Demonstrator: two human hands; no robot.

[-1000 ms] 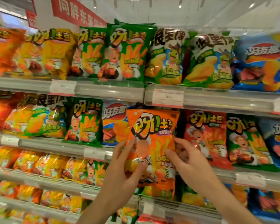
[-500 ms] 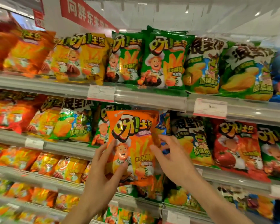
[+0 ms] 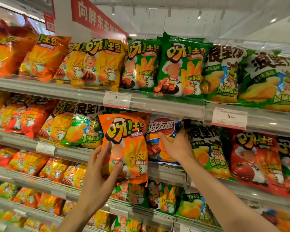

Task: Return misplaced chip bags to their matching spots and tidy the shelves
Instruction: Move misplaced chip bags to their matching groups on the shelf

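A: An orange foil chip bag printed with a chef and fries (image 3: 126,144) is held upright in front of the second shelf, its lower left side pinched by the left hand (image 3: 100,178), thumb on the front, fingers curled behind.

B: Confirmed. The bag is carried off the shelf edge, overlapping a green and white foil corn-snack bag (image 3: 84,131) to its left and a blue foil crisp bag with a red oval logo (image 3: 161,136) to its right.

A: The right hand (image 3: 176,148) is seen reaching in at that blue bag. Its thumb is laid on the bag's front; the fingers are tucked between it and the next green and white bag, so whether anything is gripped there cannot be told.

B: On the grey metal top shelf (image 3: 57,91), matching orange foil bags (image 3: 45,57) are seen at the far left, with yellow foil chef bags (image 3: 97,64) and green foil chef bags (image 3: 179,67) beside them.

A: A white price tag (image 3: 117,99) is clipped to that shelf's rail, just above the held bag.
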